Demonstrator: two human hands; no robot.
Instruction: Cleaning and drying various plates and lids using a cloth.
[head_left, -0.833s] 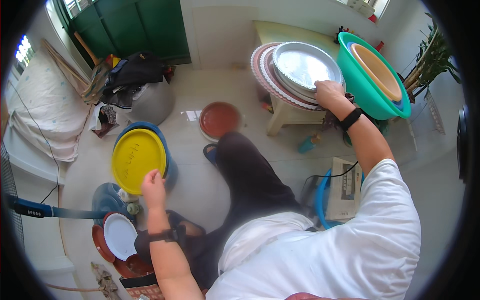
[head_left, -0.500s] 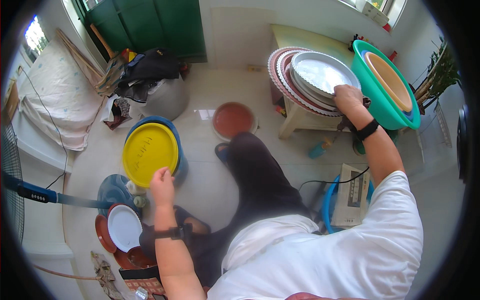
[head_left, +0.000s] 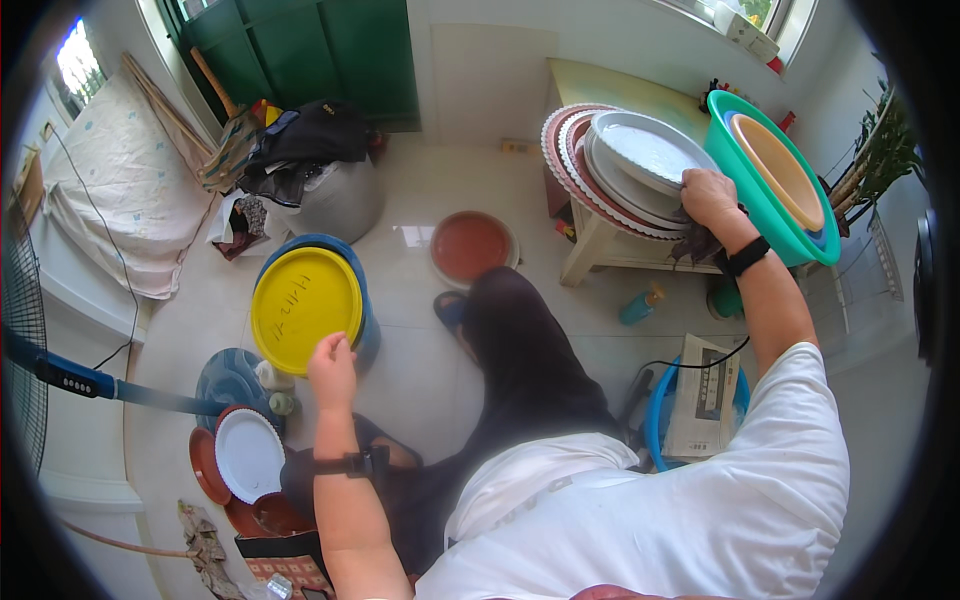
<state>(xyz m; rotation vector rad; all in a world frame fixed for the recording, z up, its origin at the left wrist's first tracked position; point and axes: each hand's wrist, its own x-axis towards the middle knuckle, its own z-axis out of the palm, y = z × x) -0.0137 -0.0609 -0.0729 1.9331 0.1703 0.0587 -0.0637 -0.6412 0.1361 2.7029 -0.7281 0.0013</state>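
My right hand [head_left: 712, 197] grips the near rim of a white scalloped round tray [head_left: 645, 148], the top one of a stack. Its near side is lifted, so the tray tilts on the trays below. A dark cloth [head_left: 697, 243] hangs under the same hand. Beneath lie grey and reddish-brown scalloped trays [head_left: 568, 175] on a low table [head_left: 602, 82]. My left hand [head_left: 332, 370] hovers at the near edge of a yellow round lid [head_left: 305, 310], fingers curled together, with nothing visible in them. The lid covers a blue bucket [head_left: 367, 330].
Green and orange basins [head_left: 768, 165] lean right of the stack. A reddish round tray [head_left: 472, 248] lies on the floor by my foot. A spray bottle [head_left: 640, 303] stands under the table. A blue basin [head_left: 655, 415] holds a flat carton. More trays [head_left: 248, 455] and a fan [head_left: 60, 385] are at left.
The top tray has tipped more on the stack, and my right hand has shifted slightly right with its rim. My left hand stays curled by the yellow lid.
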